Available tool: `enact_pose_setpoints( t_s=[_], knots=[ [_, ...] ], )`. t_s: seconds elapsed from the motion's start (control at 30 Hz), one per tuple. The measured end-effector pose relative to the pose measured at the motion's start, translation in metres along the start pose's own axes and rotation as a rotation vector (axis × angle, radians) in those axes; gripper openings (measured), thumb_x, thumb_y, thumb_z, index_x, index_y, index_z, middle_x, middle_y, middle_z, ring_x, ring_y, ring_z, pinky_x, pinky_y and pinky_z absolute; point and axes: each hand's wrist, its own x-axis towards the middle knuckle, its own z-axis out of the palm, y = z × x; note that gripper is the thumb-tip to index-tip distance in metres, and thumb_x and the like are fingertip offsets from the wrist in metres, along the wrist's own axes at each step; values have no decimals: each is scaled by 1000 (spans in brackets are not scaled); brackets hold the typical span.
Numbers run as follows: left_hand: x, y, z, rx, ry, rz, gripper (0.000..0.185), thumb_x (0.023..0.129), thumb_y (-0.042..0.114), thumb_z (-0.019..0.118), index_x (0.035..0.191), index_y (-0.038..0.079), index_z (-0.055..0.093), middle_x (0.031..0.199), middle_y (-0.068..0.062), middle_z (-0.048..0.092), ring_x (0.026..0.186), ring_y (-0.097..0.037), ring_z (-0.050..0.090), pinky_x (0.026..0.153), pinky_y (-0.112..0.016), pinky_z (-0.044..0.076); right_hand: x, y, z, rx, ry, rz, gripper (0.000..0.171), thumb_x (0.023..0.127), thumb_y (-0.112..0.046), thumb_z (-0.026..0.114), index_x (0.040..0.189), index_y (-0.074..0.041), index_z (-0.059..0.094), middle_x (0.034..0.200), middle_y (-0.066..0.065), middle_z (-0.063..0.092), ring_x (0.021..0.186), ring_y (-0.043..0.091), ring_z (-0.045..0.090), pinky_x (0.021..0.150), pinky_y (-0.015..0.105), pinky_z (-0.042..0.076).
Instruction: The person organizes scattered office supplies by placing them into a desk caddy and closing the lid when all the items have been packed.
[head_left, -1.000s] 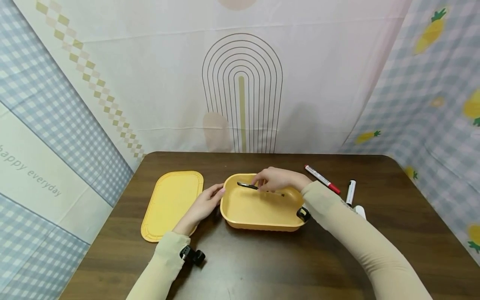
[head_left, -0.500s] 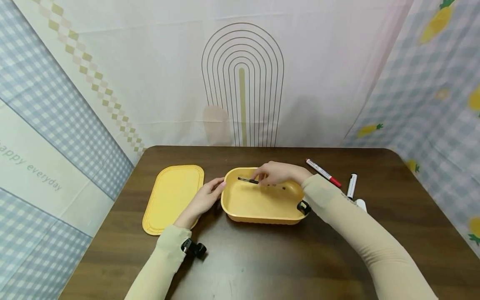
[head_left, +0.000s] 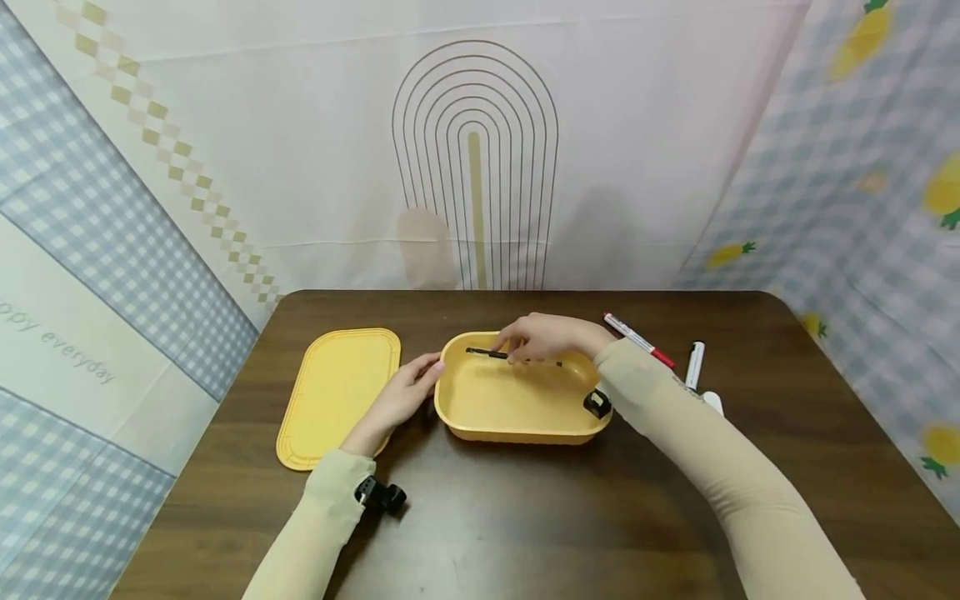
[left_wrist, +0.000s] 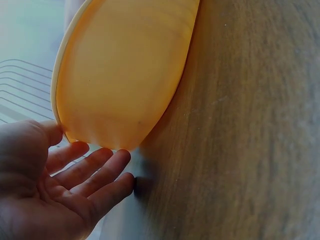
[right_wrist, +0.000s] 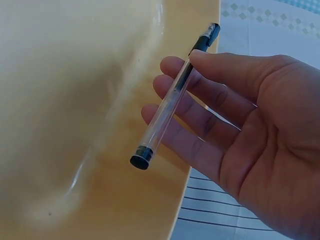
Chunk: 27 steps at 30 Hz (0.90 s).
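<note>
Brown table [head_left: 525, 517], right hand [head_left: 551, 336] pinching pen [head_left: 510, 357] over box [head_left: 517, 408]; left hand [head_left: 401, 398] flat, fingertips hidden

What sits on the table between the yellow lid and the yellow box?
Only the left hand, its fingers against the yellow box; the yellow lid lies beside it. The head view shows this.

I see a dark wooden table [head_left: 525, 517] ringed by hanging cloths: a cream arch-print backdrop [head_left: 476, 167] between blue gingham side panels [head_left: 847, 192].
</note>
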Motion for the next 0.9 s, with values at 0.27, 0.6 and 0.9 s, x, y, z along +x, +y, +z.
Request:
enact_pose_setpoints(
  t_s=[0.27,0.6,0.9],
  knots=[
    [-1,1,-3,10,-4,-11,50,108,30,50,147,-1,47,140,-20,57,125,-28,58,99,-37,52,-2,-7,-6,3,6,-2,36,102,-13,60,138,-11,62,116,13,70,84,33,67,65,30,54],
    [4,0,-2,-10,-19,-14,50,108,31,50,148,1,47,140,-20,57,126,-29,57,102,-40,50,-11,-3,-22,97,58,-23,36,104,-16,59,139,-10,60,119,10,70,95,30,67,74,34,56],
    [3,-1,-3,13,-7,-15,46,108,29,49,146,1,50,137,-18,60,122,-27,60,100,-40,51,-21,-2,-40,309,100,-17,41,105,-16,56,144,-5,53,127,18,67,107,38,64,83,39,58]
  ],
)
